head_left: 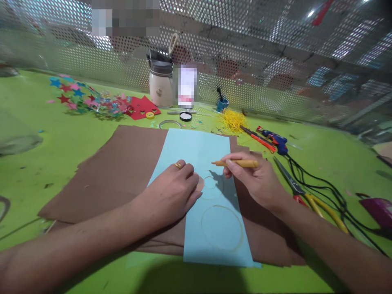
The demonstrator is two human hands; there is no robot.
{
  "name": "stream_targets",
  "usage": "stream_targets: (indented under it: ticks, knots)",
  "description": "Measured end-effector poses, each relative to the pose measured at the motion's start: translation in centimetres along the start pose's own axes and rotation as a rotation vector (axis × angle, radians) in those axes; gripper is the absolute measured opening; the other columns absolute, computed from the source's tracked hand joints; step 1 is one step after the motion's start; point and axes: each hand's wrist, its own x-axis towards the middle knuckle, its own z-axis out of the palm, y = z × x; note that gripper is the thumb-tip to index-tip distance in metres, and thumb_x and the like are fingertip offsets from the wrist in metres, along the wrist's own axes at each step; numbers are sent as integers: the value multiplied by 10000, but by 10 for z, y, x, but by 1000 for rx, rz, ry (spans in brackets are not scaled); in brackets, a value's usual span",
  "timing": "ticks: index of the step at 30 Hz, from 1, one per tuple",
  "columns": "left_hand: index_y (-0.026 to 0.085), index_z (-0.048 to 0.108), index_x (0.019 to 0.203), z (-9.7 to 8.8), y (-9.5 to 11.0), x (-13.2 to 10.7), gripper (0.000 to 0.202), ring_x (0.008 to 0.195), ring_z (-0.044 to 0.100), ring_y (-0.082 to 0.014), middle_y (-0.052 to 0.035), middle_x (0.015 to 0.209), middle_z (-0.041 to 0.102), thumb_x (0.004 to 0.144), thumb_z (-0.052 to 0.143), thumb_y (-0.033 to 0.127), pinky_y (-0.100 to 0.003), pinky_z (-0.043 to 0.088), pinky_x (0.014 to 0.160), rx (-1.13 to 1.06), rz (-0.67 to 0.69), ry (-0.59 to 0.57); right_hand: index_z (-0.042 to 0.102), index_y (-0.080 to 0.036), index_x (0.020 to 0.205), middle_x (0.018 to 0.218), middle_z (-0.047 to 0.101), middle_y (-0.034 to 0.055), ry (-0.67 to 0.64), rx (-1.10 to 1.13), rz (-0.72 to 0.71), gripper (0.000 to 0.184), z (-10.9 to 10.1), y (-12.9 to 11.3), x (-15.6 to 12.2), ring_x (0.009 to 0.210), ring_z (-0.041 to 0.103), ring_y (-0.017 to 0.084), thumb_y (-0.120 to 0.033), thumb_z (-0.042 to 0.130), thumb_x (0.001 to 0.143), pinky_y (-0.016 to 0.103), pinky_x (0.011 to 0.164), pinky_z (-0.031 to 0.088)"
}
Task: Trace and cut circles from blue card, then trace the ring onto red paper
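A strip of light blue paper (199,149) lies over a stack of brown sheets (134,151). Pencil-thin yellowish outlines are on it: a large circle nearest me, and a small circle inside another ring higher up. My left hand (174,190) rests on the strip with curled fingers, pressing a pale pinkish round-edged piece (200,182), mostly hidden under the fingers. An ochre felt-tip pen (241,163) is pinched in my right hand (248,175), its tip pointing left and seemingly just above the paper.
Scissors (298,190), a glue gun (274,141) with a black cord, and a red-black cutter (259,138) lie at right. Behind stand a white jar (161,85) and a lit phone (186,85); yellow shreds (233,120), a metal ring (170,122) and star cutouts (69,92) lie nearby.
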Motion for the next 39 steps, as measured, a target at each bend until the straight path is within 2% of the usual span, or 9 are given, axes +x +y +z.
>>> stream_targets:
  ticks: [5, 10, 15, 20, 27, 39]
  knots:
    - [107, 693, 939, 1, 0, 0, 215, 844, 537, -268, -108, 858, 613, 960, 520, 232, -408, 492, 780, 18, -4, 4, 713, -196, 967, 690, 690, 9, -32, 34, 23, 222, 3, 7, -2, 634, 644, 154, -380, 590, 948, 289, 628, 526]
    - [102, 697, 959, 3, -1, 0, 239, 847, 535, -268, -117, 870, 611, 968, 502, 240, -411, 492, 783, 29, -13, 3, 708, -201, 991, 660, 644, -2, 7, 24, 84, 249, 2, 11, -3, 603, 604, 147, -416, 595, 936, 280, 596, 481]
    - [100, 699, 945, 3, 1, -1, 252, 863, 538, -270, -120, 872, 614, 972, 501, 254, -413, 492, 799, 35, -26, -10, 664, -202, 1006, 584, 585, -35, 7, 57, 87, 207, 3, 9, -2, 529, 565, 140, -380, 593, 928, 273, 556, 469]
    - [104, 692, 918, 3, 2, 0, 246, 853, 538, -270, -119, 867, 612, 971, 506, 255, -413, 493, 790, 41, -29, -17, 653, -205, 859, 617, 637, -12, -34, -12, 67, 184, 9, -1, 2, 549, 602, 146, -377, 612, 912, 269, 580, 486]
    - [121, 687, 893, 4, 2, -2, 197, 829, 529, -268, -105, 850, 615, 953, 531, 225, -408, 486, 766, 73, -4, 18, 636, -181, 872, 722, 652, -3, -107, 58, 65, 136, 20, -5, 4, 644, 597, 124, -287, 572, 928, 233, 611, 477]
    - [127, 680, 905, 6, 2, -3, 200, 832, 524, -265, -97, 849, 609, 959, 521, 236, -405, 484, 773, 69, -10, 15, 640, -184, 869, 743, 651, -1, -110, 27, 87, 132, 22, -1, 2, 673, 572, 133, -285, 573, 923, 250, 630, 456]
